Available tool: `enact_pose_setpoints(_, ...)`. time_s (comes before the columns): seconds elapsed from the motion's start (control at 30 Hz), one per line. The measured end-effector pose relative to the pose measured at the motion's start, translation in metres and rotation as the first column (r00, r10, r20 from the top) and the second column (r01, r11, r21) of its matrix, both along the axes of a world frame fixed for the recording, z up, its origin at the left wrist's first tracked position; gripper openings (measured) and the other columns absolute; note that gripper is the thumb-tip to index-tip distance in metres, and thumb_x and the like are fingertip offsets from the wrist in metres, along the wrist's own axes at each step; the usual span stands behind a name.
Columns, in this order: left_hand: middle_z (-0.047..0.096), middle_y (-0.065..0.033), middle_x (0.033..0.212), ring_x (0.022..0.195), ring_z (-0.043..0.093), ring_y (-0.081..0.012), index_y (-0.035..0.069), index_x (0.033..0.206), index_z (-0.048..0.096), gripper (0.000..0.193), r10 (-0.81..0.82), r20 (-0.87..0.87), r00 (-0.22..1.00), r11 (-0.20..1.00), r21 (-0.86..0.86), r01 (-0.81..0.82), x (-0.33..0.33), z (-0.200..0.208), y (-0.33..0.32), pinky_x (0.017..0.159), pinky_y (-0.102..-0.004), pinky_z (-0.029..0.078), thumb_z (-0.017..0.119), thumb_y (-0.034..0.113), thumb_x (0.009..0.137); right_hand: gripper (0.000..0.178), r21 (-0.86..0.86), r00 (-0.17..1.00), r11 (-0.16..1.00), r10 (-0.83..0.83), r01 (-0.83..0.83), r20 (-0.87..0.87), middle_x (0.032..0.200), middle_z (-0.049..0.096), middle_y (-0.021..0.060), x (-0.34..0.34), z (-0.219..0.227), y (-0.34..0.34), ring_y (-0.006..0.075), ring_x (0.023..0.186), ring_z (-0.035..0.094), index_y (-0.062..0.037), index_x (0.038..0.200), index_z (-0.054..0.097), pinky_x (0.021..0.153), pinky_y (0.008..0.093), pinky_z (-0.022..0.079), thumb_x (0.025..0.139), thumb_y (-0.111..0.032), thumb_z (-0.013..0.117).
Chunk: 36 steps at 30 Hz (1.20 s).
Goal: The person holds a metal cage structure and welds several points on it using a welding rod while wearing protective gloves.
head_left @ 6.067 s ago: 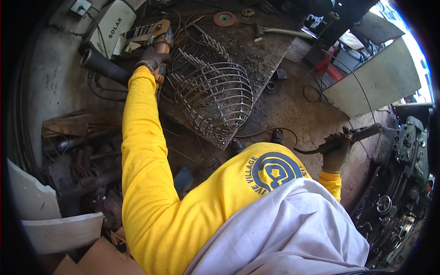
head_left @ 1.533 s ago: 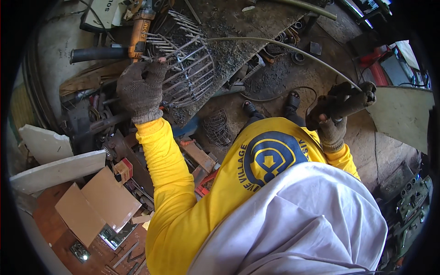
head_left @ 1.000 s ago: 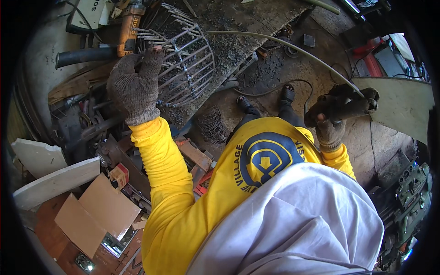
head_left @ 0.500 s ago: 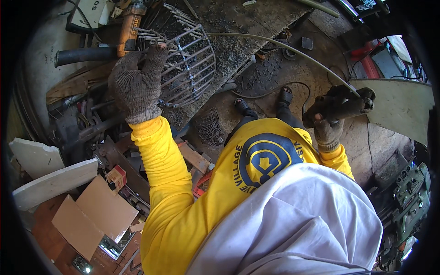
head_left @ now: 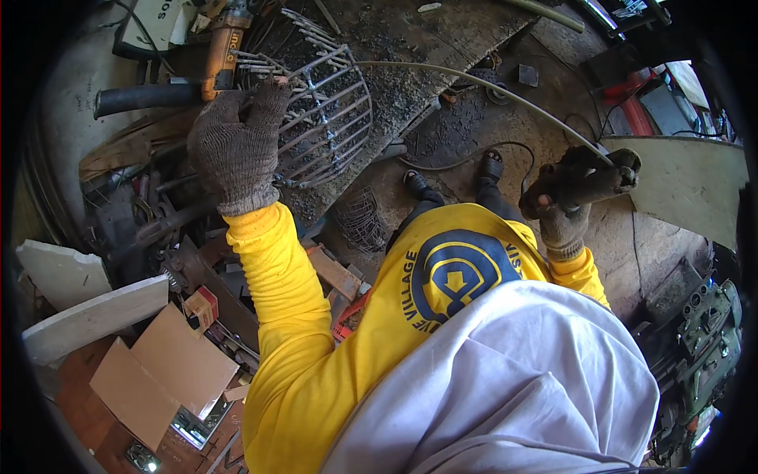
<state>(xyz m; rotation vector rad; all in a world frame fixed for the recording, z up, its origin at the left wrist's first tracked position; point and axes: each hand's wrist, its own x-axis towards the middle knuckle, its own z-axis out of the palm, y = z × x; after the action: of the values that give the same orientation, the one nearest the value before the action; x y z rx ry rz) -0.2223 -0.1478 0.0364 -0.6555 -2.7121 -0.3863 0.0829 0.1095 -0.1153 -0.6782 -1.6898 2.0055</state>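
My left hand [head_left: 238,150], in a brown knitted glove with a bare fingertip showing, grips a curved metal grille [head_left: 335,118] by its left side. The grille is made of parallel rods with welded cross bars, and its gripped edge is hidden behind the glove. On the right, my right hand [head_left: 562,217], also gloved, is closed around a dark welding electrode holder [head_left: 588,178]. A long pale welding rod [head_left: 505,85] runs from the holder's jaws leftward in an arc. Its far tip ends visually at the grille's right edge; I cannot tell whether they touch.
An orange angle grinder [head_left: 224,55] with a black side handle lies beside my left hand. Short cut rods [head_left: 312,30] lie on the grimy workbench [head_left: 426,39]. A wire bundle [head_left: 362,221] is below its edge. Cardboard [head_left: 170,363] lies lower left; a cable crosses the floor.
My right hand has shifted slightly left with the electrode holder, and the welding rod has moved with it. The grille has shifted very slightly; my left hand keeps its grip.
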Motion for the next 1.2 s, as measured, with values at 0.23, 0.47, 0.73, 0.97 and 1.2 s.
enact_pose_setpoints(0.23,0.067,-0.0145,0.075,0.072,0.065,-0.0305,0.001,0.084,0.071,0.053,0.001,0.017,1.0,1.0,0.011,-0.001,0.0,0.0,-0.001,0.07,-0.0389,0.049,0.071,0.054,0.081,0.049,-0.012,0.998,1.0,-0.018,0.017,-0.065,0.091,0.064,0.0105,-0.008,0.011,-0.005,0.019,0.079,0.064,0.0036,0.122,0.051,0.074,0.0316,0.054,0.081,-0.009,0.074)
enact_pose_setpoints(0.47,0.068,-0.0132,0.074,0.071,0.066,-0.0297,0.003,0.083,0.072,0.052,-0.019,0.004,1.0,0.999,0.027,0.019,-0.001,-0.001,0.0,0.069,-0.0381,0.05,0.071,0.055,0.08,0.048,0.02,0.997,0.999,0.037,-0.036,-0.073,0.091,0.063,0.0098,-0.007,0.014,-0.002,0.0179,0.08,0.063,0.0043,0.122,0.049,0.076,0.0315,0.052,0.081,-0.005,0.071)
enact_pose_setpoints(0.73,0.068,-0.0088,0.069,0.066,0.067,-0.0279,0.007,0.074,0.072,0.053,-0.02,-0.093,0.995,1.0,-0.021,0.018,-0.002,-0.002,-0.001,0.065,-0.0369,0.051,0.069,0.06,0.079,0.042,-0.056,0.996,0.998,-0.036,0.031,-0.078,0.087,0.063,0.0084,-0.012,0.037,0.008,0.0164,0.071,0.062,0.0043,0.118,0.053,0.065,0.0291,0.052,0.081,-0.007,0.07)
enact_pose_setpoints(0.97,0.068,-0.0104,0.072,0.067,0.066,-0.0284,0.006,0.078,0.072,0.051,-0.02,-0.04,0.999,1.0,-0.005,0.02,0.004,0.003,-0.001,0.065,-0.0382,0.05,0.07,0.057,0.079,0.036,0.431,0.939,0.902,-0.114,-0.039,0.324,0.088,0.068,0.0094,-0.034,0.079,0.019,0.0175,0.075,0.066,-0.0008,0.112,0.061,0.067,0.0299,0.052,0.08,-0.012,0.071)
enact_pose_setpoints(1.2,0.067,-0.0096,0.069,0.065,0.066,-0.0284,0.007,0.073,0.069,0.05,-0.045,-0.083,0.996,0.999,0.015,0.047,0.011,0.008,-0.003,0.063,-0.0381,0.05,0.068,0.057,0.081,0.036,0.467,0.936,0.883,-0.117,-0.056,0.333,0.095,0.066,0.0035,-0.043,0.101,0.016,0.0105,0.079,0.062,-0.0035,0.116,0.061,0.071,0.0259,0.05,0.081,-0.005,0.066)
